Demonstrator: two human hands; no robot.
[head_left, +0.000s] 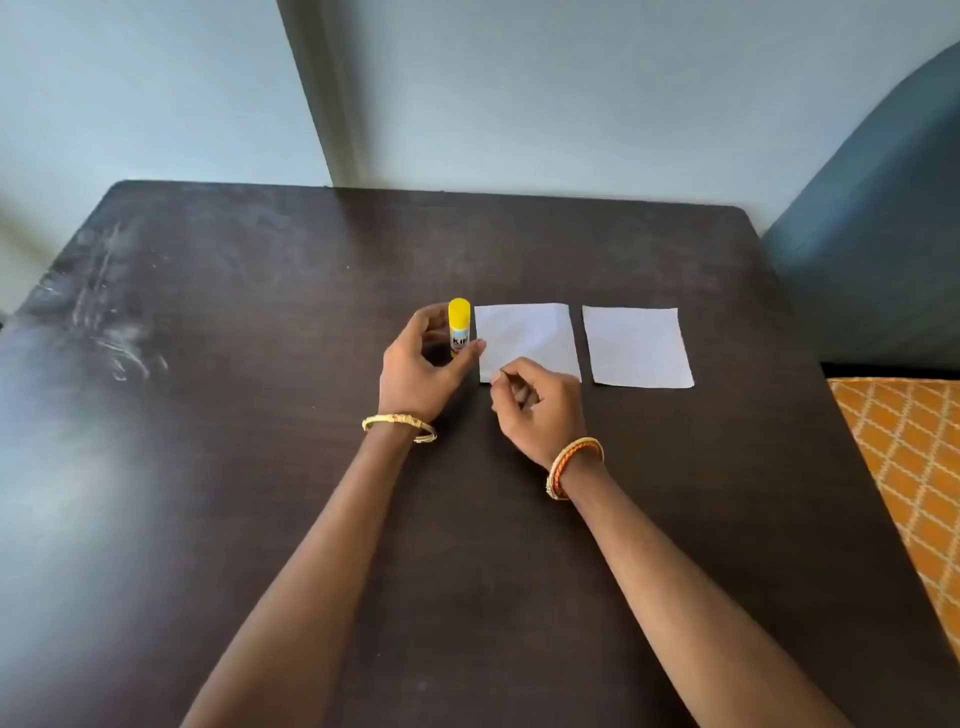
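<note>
A glue stick (459, 326) with a yellow cap stands upright on the dark table (260, 415). My left hand (423, 371) grips it from the left, fingers and thumb curled round its body. Just right of it a white paper sheet (524, 338) lies flat, and a second white paper sheet (638, 347) lies further right with a narrow gap between them. My right hand (540, 408) covers the first sheet's near right corner, its fingers curled and the fingertips on the near edge. Whether it pinches the paper is unclear.
A pale wall runs along the table's far edge. A dark blue-grey chair back (878, 234) stands at the right, with an orange patterned cushion (914, 478) below it. The table's left part shows pale scratch marks (109, 322).
</note>
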